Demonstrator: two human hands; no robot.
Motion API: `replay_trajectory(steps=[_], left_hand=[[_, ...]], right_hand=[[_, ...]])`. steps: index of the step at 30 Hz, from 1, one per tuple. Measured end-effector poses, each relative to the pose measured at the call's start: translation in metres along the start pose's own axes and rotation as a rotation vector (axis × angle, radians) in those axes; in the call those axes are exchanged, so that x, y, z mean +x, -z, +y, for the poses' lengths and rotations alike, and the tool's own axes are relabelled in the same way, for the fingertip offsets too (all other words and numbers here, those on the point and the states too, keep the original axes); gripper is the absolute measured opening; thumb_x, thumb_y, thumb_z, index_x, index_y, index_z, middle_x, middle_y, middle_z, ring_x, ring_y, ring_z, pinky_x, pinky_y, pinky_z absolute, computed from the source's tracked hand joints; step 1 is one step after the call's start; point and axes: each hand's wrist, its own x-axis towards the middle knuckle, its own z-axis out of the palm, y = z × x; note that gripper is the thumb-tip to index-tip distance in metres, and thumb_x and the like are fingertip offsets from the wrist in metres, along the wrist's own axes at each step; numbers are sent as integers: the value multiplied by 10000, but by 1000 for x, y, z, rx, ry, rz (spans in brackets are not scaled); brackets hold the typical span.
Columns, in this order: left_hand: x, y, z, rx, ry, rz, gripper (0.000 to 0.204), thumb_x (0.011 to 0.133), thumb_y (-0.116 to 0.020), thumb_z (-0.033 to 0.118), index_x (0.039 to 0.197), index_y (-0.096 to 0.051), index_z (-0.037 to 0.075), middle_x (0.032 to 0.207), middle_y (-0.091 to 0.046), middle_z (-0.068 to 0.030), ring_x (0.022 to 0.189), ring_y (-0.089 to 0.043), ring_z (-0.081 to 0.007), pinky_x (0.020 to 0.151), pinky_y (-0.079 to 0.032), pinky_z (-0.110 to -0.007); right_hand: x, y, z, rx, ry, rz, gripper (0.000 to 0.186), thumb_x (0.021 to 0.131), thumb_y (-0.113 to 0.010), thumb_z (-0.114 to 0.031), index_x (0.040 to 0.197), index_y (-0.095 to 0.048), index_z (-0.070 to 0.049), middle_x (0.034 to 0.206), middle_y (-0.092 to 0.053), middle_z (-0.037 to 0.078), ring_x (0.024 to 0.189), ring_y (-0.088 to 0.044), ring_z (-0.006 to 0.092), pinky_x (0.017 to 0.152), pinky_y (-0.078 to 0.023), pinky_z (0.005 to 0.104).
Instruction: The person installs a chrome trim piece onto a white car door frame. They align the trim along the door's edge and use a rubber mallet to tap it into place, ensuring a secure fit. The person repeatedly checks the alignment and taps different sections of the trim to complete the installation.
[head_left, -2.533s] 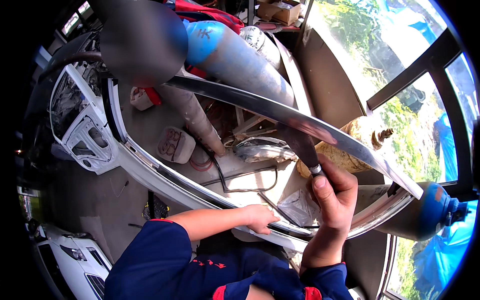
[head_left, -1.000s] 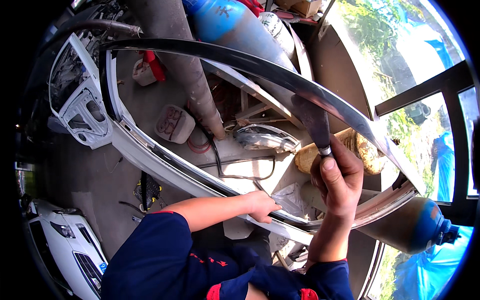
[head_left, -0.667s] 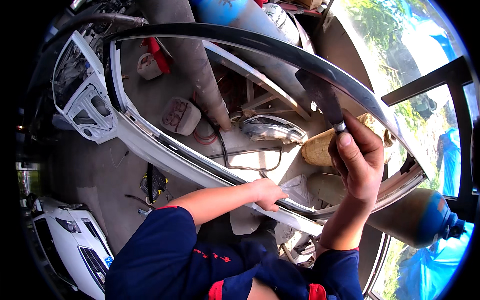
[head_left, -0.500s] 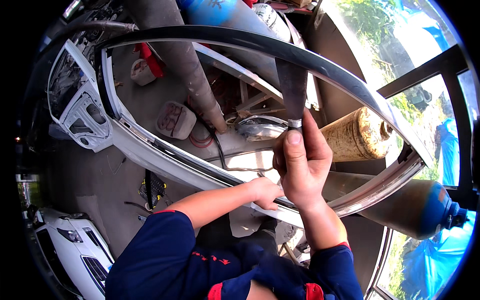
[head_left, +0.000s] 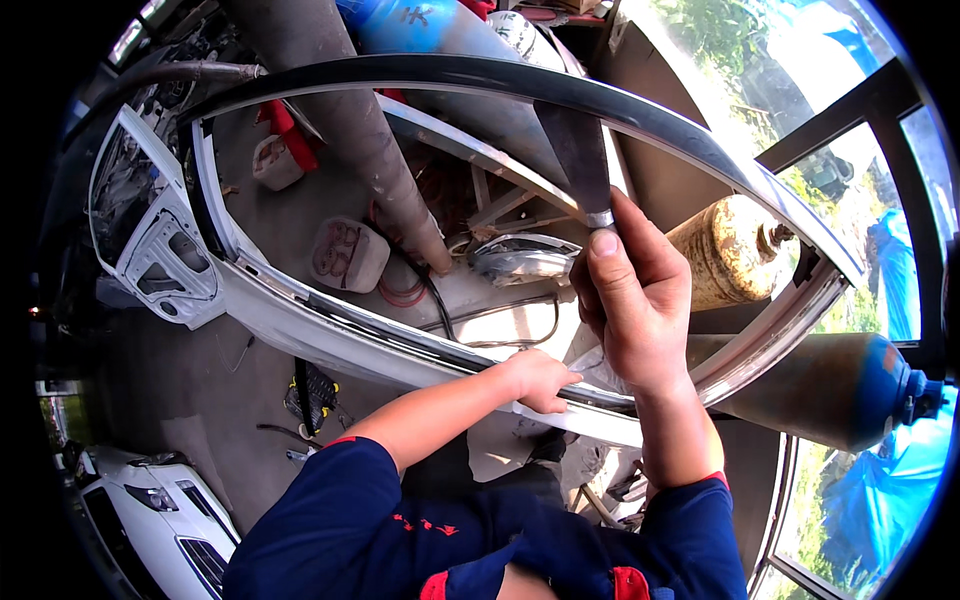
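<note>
A white car door (head_left: 325, 340) with a long window frame lies across the middle of the view; its upper strip (head_left: 400, 70) is dark and glossy, turning pale at the right end. My right hand (head_left: 635, 305) grips a scraper by its handle, thumb over it; the scraper's broad dark blade (head_left: 572, 150) points up, its tip at the dark strip, whether touching or just behind it I cannot tell. My left hand (head_left: 540, 382) is curled on the lower rail of the window opening, below and left of my right hand. Its fingertips are partly hidden.
Blue gas cylinders (head_left: 430, 30) (head_left: 850, 390), a rusty yellow cylinder (head_left: 725, 250) and a grey post (head_left: 370, 160) surround the door. A plastic jug (head_left: 350, 255), hoses and scrap lie on the floor. Another white door (head_left: 165, 270) and a white car front (head_left: 155, 505) are at left; windows (head_left: 880, 280) at right.
My right hand with the scraper swung right, then left, and now sits slightly higher along the dark strip. My left hand stays on the lower rail. The whole view has shifted slightly.
</note>
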Motion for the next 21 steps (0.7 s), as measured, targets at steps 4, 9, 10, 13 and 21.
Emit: replay_trajectory(steps=[4, 9, 10, 13, 21], left_hand=[[-3, 0, 3, -44, 47, 28, 663, 823, -652, 368, 1424, -554, 104, 1123, -722, -178, 1024, -691, -354, 916, -545, -451], [-4, 11, 5, -16, 65, -13, 640, 849, -637, 408, 1423, -564, 132, 1121, -732, -135, 1046, -692, -335, 910, -551, -454], [10, -15, -15, -17, -9, 89, 645, 851, -631, 410, 1428, -561, 131, 1134, -729, -138, 1051, -690, -337, 915, -549, -455], [17, -25, -16, 10, -70, 109, 652, 848, -610, 410, 1446, -549, 157, 1161, -722, -150, 1043, -694, -338, 939, -545, -452], [4, 4, 2, -27, 37, 52, 478, 865, -624, 423, 1226, -653, 111, 1085, -739, -139, 1023, -701, -334, 901, -549, -456]], right_hand=[[22, 42, -28, -89, -76, -209, 500, 1031, -594, -205, 1432, -502, 79, 662, -493, -31, 517, -390, 27, 456, -274, 192], [23, 23, 3, -7, -3, -176, 526, 1045, -577, -222, 1479, -458, 50, 670, -521, -8, 517, -402, 35, 459, -298, 191], [11, -8, 24, 47, 36, -51, 539, 1061, -562, -231, 1517, -415, 15, 690, -528, -5, 540, -422, 40, 465, -327, 196], [8, -31, 40, 86, 117, 24, 522, 1072, -545, -224, 1519, -407, 7, 720, -521, -9, 558, -429, 44, 466, -345, 203], [24, 22, 18, 11, 64, -191, 544, 1071, -517, -232, 1508, -379, 62, 632, -477, 16, 433, -335, 38, 412, -277, 191]])
